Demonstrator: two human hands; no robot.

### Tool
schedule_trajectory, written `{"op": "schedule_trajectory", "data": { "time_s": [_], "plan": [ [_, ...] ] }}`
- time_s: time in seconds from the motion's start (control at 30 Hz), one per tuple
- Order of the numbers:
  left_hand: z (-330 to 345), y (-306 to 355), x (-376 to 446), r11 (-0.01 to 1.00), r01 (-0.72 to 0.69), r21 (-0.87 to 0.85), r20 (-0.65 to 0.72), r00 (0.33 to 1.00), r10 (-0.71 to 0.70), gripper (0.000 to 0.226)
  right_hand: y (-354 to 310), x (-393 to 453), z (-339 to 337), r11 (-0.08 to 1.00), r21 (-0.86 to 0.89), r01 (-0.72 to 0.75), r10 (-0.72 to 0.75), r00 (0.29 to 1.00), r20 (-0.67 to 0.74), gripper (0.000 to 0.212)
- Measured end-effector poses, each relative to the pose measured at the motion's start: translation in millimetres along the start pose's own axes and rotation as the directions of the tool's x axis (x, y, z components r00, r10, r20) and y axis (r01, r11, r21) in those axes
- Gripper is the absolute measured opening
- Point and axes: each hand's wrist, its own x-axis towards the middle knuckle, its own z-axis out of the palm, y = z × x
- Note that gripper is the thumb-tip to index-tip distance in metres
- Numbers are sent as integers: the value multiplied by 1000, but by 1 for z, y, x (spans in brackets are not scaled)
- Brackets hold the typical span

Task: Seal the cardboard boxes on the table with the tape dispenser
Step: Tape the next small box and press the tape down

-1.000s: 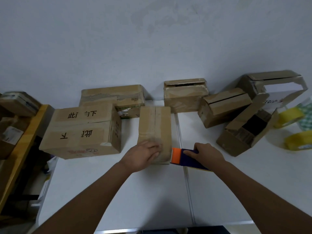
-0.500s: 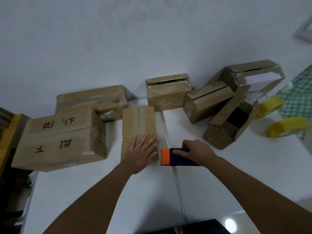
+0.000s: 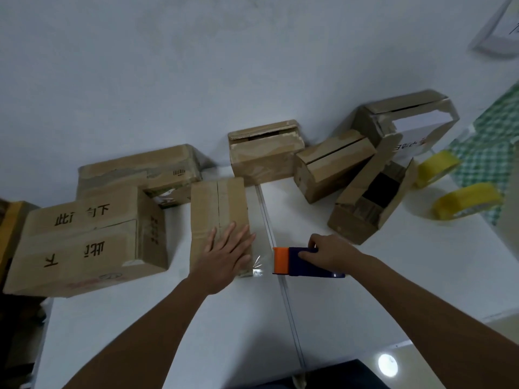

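Big black Chinese characters sit upside down on the large cardboard box point(image 3: 84, 240) at the left, in two rows; the lower row ends in "下", the rest too inverted to trust. A barcode shows on the box behind it point(image 3: 140, 169). Red characters mark the white-labelled box point(image 3: 407, 119), unreadable.

At the right edge of the white table point(image 3: 421, 276) lie 2 rolls of yellow tape point(image 3: 466, 204), one nearer the wall point(image 3: 252, 66), the other closer to the front, apart from each other. A green checked cloth point(image 3: 488, 147) lies under and behind them. High on the wall at the far right hangs a white framed sheet point(image 3: 502, 26). A yellow wooden edge point(image 3: 11, 220) shows at far left.
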Motion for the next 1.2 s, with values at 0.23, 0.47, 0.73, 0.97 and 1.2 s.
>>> {"op": "schedule_trajectory", "data": {
  "time_s": [0.23,0.47,0.73,0.97,1.2],
  "plan": [
    [1,1,-1,1000,-11,7,6,1000,11,56,-21,-4,21,997,-71,-6,-3,993,-117,43],
    [-5,4,1,1000,10,-8,29,1000,-10,60,-38,-7,35,996,-81,-26,1,955,-297,42],
    [-7,9,7,996,70,-53,25,997,-69,59,-46,10,25,986,-138,-92,40,939,-340,42],
    [-7,9,5,997,21,-69,49,999,-18,58,-15,20,15,916,-135,-379,291,856,-428,37],
    [-3,4,8,996,33,-82,86,996,-26,58,-20,8,61,923,242,-300,368,875,-316,51]
  ]
}}
